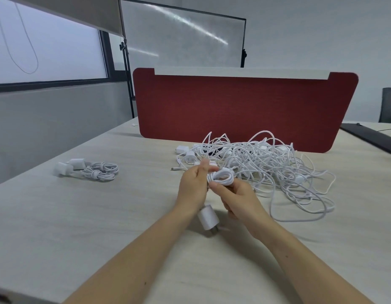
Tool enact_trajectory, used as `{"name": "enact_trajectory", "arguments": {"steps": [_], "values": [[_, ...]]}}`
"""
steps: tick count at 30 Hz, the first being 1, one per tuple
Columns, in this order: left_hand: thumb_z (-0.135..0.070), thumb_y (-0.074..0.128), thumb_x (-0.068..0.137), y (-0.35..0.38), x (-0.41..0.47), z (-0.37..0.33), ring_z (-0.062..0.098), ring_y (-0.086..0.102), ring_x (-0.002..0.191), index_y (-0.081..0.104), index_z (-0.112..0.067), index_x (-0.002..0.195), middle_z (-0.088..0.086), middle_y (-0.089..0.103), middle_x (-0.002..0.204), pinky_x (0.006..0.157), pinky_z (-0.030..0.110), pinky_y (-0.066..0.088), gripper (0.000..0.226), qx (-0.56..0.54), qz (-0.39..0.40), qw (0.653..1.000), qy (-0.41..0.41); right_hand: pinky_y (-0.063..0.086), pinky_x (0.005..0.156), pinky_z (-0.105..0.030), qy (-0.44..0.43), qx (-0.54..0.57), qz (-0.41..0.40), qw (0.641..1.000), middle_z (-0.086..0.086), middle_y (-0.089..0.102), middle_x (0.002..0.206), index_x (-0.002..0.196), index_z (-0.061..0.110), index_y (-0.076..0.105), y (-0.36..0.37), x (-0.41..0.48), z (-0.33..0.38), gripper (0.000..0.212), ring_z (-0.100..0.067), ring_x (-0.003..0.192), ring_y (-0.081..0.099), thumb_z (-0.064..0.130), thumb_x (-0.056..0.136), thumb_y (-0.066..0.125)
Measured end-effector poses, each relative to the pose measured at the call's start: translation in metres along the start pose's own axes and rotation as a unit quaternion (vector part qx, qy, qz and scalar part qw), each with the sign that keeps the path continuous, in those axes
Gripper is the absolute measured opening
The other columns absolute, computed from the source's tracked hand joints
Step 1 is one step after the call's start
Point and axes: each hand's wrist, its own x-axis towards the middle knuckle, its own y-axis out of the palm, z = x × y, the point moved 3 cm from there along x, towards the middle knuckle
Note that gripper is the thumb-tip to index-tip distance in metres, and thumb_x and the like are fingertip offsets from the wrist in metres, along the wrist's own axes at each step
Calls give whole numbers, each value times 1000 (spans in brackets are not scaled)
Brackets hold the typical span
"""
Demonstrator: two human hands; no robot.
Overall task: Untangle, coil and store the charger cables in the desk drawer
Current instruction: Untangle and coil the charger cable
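Note:
A small coil of white charger cable point(222, 177) sits between both hands above the middle of the desk. My left hand point(193, 188) pinches its left side, and my right hand point(238, 199) grips it from below. Its white plug adapter point(208, 218) hangs under my left wrist, just above the desk. Behind the hands lies a big tangled heap of white cables and adapters point(262, 163). Two coiled, knotted cables with their adapters point(89, 168) lie at the left of the desk. No drawer is in view.
The light wooden desk point(102, 216) ends at a red fabric divider panel point(245, 110) behind the heap. A black flat object point(370, 137) lies at the far right. A whiteboard on a stand point(183, 34) and a window stand beyond.

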Motion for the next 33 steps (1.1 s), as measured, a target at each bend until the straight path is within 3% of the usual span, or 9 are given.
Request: {"name": "enact_trajectory", "arguments": {"steps": [2,4,8,12,16,20,24,28,33], "values": [[-40,36,105,4,-4,-4,-2,44,43,61,-16,68,-14,50,43,50,18,34,51,42,41,998,-3,28,41,-12,18,0,-15,1000,14,40,45,90,4,65,-4,3,-5,20,-1,41,36,20,99,57],[-28,37,107,8,-7,-7,0,39,40,50,-12,65,-11,44,44,48,18,31,47,32,83,996,9,25,40,-16,45,-2,-20,999,9,36,48,87,6,64,-9,7,-11,24,-5,42,30,25,100,57],[-14,41,105,9,-6,-7,-1,43,52,55,-5,95,6,49,70,54,12,38,19,41,129,990,39,26,40,-16,56,-23,-42,997,12,38,45,78,15,63,-16,15,-16,26,-5,42,32,25,101,55],[-17,52,102,2,1,3,4,57,78,62,-16,101,0,62,90,75,16,46,10,43,134,989,44,29,41,-12,27,-68,-77,994,16,41,38,78,14,66,-17,21,-18,23,-2,40,38,25,98,61],[-15,55,100,0,1,6,-7,59,67,63,-15,95,-6,65,79,67,11,45,9,60,133,989,40,38,42,-17,42,-26,-114,992,8,55,46,73,12,66,-25,16,-23,20,-3,39,45,22,88,74],[-22,55,100,2,0,10,0,64,70,62,-14,105,-3,69,82,71,18,49,11,58,126,990,24,59,59,-29,66,112,-116,985,-17,74,83,94,4,66,-32,11,-22,12,-16,67,67,8,86,73],[-27,56,100,-1,4,11,8,69,72,60,-8,116,7,72,91,71,26,53,25,53,102,993,0,57,65,-29,53,177,-89,979,-12,73,89,95,6,63,-28,13,-22,7,-18,79,71,9,97,58],[-21,54,101,-1,1,12,2,69,64,59,-6,116,6,71,89,60,19,53,22,34,98,995,0,55,72,-30,46,185,-98,977,-4,71,86,98,9,68,-25,15,-26,10,-11,77,68,13,97,60],[-17,55,101,0,1,12,10,72,74,61,-10,111,3,72,90,64,19,54,14,21,94,995,13,55,73,-30,31,150,-101,983,-1,73,86,102,9,69,-27,17,-26,10,-7,77,68,12,94,63]]}}
